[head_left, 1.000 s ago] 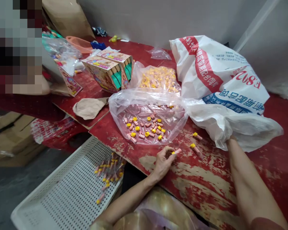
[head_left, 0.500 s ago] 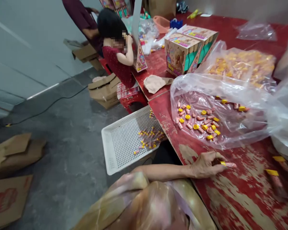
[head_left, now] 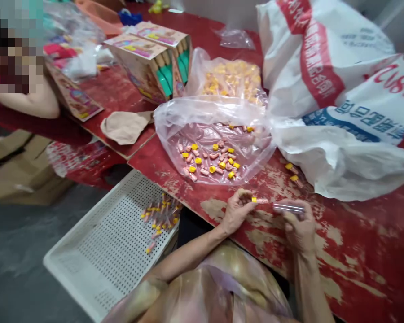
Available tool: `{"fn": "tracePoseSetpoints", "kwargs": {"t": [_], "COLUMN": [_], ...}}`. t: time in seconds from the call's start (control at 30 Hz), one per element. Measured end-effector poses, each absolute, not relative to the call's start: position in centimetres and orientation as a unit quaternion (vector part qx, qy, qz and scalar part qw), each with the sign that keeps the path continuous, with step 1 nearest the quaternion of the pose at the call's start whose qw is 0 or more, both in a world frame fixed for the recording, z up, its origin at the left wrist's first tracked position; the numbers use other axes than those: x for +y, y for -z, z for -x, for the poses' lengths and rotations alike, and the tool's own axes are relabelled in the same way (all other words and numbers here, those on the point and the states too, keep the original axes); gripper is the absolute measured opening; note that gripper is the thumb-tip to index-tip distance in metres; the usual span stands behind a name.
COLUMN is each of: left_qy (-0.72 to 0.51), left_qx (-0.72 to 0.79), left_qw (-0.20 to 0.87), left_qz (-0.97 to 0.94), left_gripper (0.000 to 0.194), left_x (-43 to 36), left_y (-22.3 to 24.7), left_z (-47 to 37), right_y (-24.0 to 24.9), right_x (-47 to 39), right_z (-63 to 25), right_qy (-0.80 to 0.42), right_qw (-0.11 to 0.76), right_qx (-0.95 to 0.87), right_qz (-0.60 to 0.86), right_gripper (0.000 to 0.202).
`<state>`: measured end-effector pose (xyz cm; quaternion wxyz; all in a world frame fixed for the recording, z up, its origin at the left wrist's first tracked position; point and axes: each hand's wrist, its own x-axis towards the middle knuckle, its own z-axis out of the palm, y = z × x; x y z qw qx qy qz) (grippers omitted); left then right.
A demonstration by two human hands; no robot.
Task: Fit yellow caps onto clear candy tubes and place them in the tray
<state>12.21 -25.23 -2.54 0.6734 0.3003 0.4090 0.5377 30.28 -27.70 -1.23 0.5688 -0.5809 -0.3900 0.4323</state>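
Over the table edge, my left hand (head_left: 237, 211) pinches a small pink piece with a yellow cap (head_left: 261, 201), its pink end pointing right. Facing it, my right hand (head_left: 300, 226) grips a slim clear tube (head_left: 287, 207) with a dark reddish tip toward the pink piece. A narrow gap seems to lie between the two. Beyond my hands, an open clear plastic bag (head_left: 208, 130) holds several loose pink pieces and yellow caps. Two yellow-capped pieces (head_left: 294, 172) lie beside the white sack, to the right.
A white perforated tray (head_left: 87, 251) at lower left holds several yellow-capped tubes (head_left: 161, 213). Behind stand display boxes (head_left: 148, 58), a bag of yellow caps (head_left: 234, 78) and a large printed sack (head_left: 336, 89). A beige cloth (head_left: 124, 128) lies near another person's arm (head_left: 33, 101).
The view has swung right, bringing the printed sack and my right hand with the clear tube into sight. My left hand still holds the yellow-capped pink piece.
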Motion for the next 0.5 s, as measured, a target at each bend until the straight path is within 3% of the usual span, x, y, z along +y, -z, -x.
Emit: {"fn": "tracePoseSetpoints", "kwargs": {"t": [0.17, 0.3, 0.5], "left_qy": [-0.517, -0.499, -0.346], "left_qx": [0.418, 0.468, 0.458], "left_qw": [0.684, 0.637, 0.494], "left_qz": [-0.300, -0.355, -0.653], "left_gripper": [0.027, 0.022, 0.022], "left_x": [-26.1, -26.6, -25.9], "left_y": [2.1, 2.1, 1.2], "left_z": [-12.7, -12.7, -12.9], "right_y": [1.2, 0.6, 1.1], "right_x": [-27.7, -27.5, -26.3], "right_z": [-27.0, -27.0, -28.9], "right_qy": [-0.460, -0.365, -0.241], "right_qw": [0.455, 0.370, 0.223], "right_qx": [-0.494, -0.650, -0.783], "right_qz": [0.581, 0.555, 0.527], "right_gripper": [0.030, 0.021, 0.012]}}
